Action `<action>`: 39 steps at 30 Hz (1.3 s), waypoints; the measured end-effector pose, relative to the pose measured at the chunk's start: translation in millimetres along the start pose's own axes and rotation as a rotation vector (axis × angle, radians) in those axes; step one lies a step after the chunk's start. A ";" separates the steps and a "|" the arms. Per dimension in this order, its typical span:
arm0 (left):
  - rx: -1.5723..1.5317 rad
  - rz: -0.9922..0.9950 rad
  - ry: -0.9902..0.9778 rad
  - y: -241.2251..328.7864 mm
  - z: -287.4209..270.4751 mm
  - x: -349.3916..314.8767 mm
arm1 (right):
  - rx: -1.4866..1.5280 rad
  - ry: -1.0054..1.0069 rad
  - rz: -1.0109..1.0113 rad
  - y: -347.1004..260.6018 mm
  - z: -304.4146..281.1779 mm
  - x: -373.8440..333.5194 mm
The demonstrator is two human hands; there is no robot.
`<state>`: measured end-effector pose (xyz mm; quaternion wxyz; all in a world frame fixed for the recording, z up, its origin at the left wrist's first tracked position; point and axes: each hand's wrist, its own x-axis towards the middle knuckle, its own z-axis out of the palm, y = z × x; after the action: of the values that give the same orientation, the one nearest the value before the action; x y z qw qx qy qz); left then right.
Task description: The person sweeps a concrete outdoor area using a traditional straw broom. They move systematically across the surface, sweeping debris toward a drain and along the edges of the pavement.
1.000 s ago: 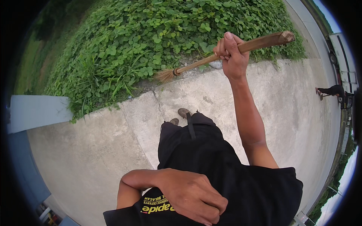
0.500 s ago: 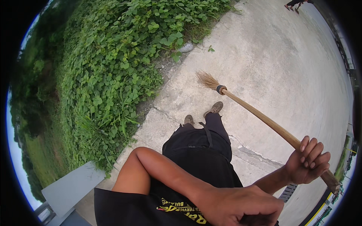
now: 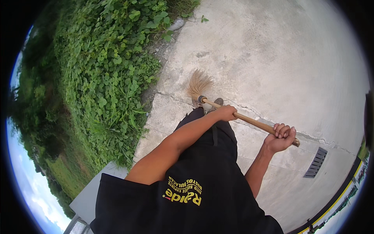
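Observation:
A stick broom (image 3: 255, 123) with a long wooden handle slants across the front of my body. Its fan of thin brown bristles (image 3: 199, 82) spreads on the concrete just beyond my shoes. A dark band binds the bristles to the handle. My left hand (image 3: 226, 113) is closed round the handle's lower part, near that band. Higher up, close to the handle's rough end, my right hand (image 3: 280, 138) wraps its fingers round the wood. My shoes (image 3: 219, 102) are partly hidden behind the broom and my trousers.
Dense green vines (image 3: 105, 74) border the cracked concrete pavement (image 3: 265, 58) on the left. A pale lump (image 3: 176, 25) lies at their edge. At right, a dark slotted drain grate (image 3: 316, 162) is set in the concrete. A grey panel (image 3: 93, 187) stands at lower left.
My left hand has gone from near my chest to the broom handle and grips it. The right hand moved inward and up in view; the bristles shifted left, nearer my feet.

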<state>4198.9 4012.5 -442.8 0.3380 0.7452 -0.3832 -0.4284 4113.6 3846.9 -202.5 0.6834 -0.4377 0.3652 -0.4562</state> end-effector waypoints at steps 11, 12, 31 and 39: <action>0.414 -0.565 0.048 -39.5 -51.3 -134.0 | -0.013 -0.382 0.670 94.0 -75.2 -10.3; 0.346 -0.346 0.146 -3.6 -52.7 -109.7 | 0.053 -0.304 0.542 57.0 -79.2 16.4; 0.171 0.018 -0.131 -135.1 -129.3 -46.3 | -0.313 -0.003 0.224 76.4 85.3 -149.1; 0.660 -0.107 -0.336 -191.4 -257.7 -119.8 | -0.060 0.142 0.495 152.3 86.7 -164.9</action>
<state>4443.5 4252.3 -452.4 -0.0109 0.7524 -0.5112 -0.4153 4185.5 4055.9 -297.5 0.7337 -0.3219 0.5215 -0.2934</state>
